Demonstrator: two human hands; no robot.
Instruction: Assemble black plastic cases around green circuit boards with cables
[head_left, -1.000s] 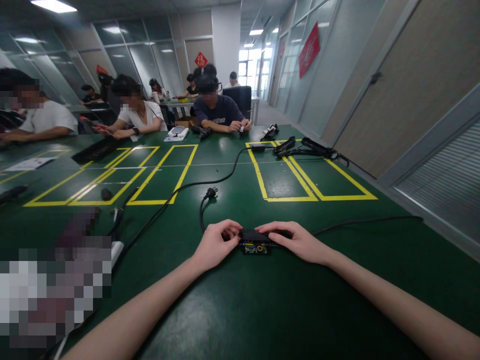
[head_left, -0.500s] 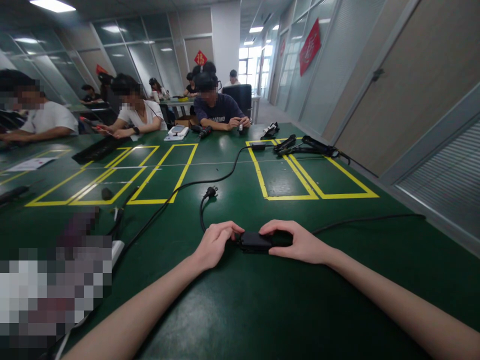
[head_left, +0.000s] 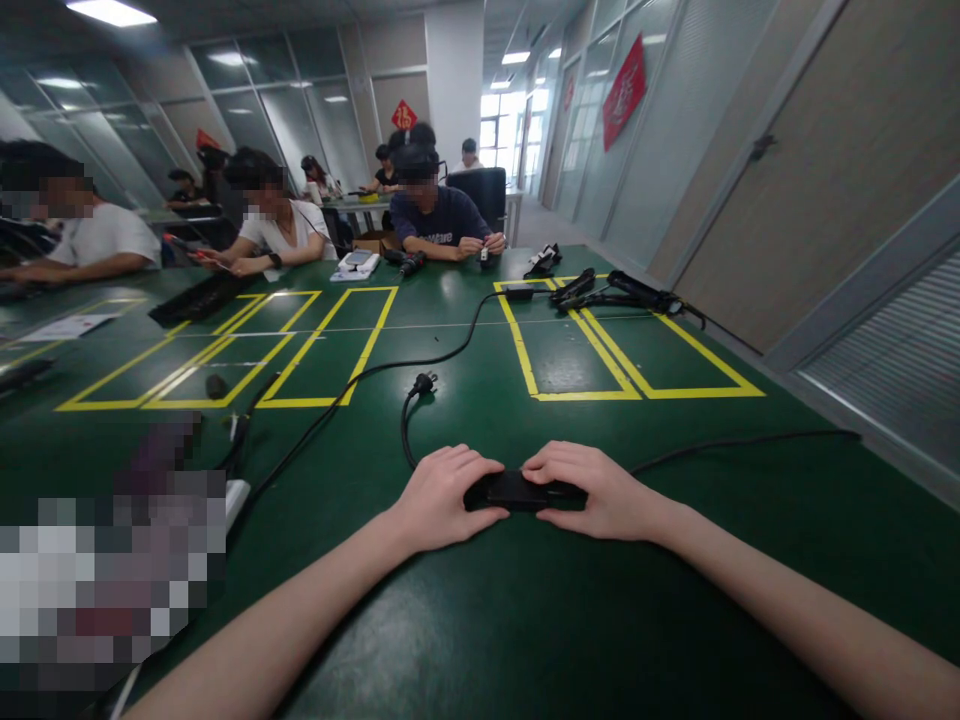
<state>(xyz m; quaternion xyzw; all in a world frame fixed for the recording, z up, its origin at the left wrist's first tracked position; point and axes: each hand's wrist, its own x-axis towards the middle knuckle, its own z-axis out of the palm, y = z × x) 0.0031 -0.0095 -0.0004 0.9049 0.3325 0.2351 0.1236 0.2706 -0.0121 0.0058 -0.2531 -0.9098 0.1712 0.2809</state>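
Left hand (head_left: 450,497) clamping left end of black power adapter (head_left: 514,490), thumb on near side, fingers over top. Right hand (head_left: 596,492) clamping right end same way. Adapter sitting between both hands, low over green table (head_left: 480,620). Black plug (head_left: 424,384) lying beyond left hand, its cord running back toward that hand. Black cable (head_left: 750,440) trailing off to right of right hand. Far beyond hands, red diamond sign (head_left: 404,115) showing "福"; navy shirt (head_left: 442,215) showing white print, seemingly ending "are"; red banner (head_left: 625,92) bearing unreadable writing.
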